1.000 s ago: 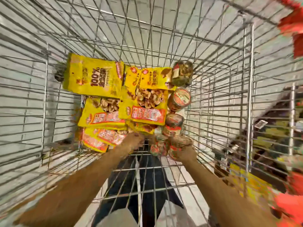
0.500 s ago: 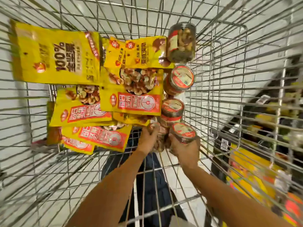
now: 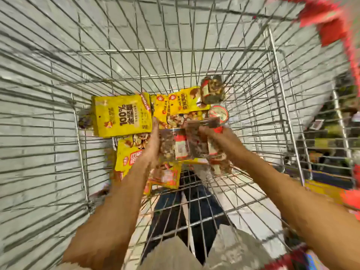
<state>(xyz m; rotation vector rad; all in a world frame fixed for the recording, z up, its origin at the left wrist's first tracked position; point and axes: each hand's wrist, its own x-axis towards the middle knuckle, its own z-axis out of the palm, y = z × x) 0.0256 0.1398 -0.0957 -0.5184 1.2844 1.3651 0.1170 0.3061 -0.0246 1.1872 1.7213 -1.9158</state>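
Note:
Between my two hands, above the cart floor, is a blurred cluster of clear nut jars [image 3: 181, 147] with red-and-white labels. My left hand [image 3: 152, 145] lies flat against the left side of the cluster, fingers straight and pointing away from me. My right hand [image 3: 218, 137] grips the right side, fingers curled over the jars. Below and behind the jars lie several yellow nut bags, the largest one [image 3: 120, 115] at the back left. Another nut jar [image 3: 212, 88] lies on its side at the back right, and a red-lidded jar [image 3: 219, 114] sits just in front of it.
Everything sits inside a wire shopping cart [image 3: 78, 133] with high mesh walls on all sides. A red plastic part [image 3: 331, 26] shows at the upper right. Store shelving [image 3: 321, 143] lies beyond the right wall. Grey tiled floor is under the cart.
The jars have been raised off the cart floor between both hands. My left hand went from grasping at the pile to lying flat along the jars. The camera has pulled back.

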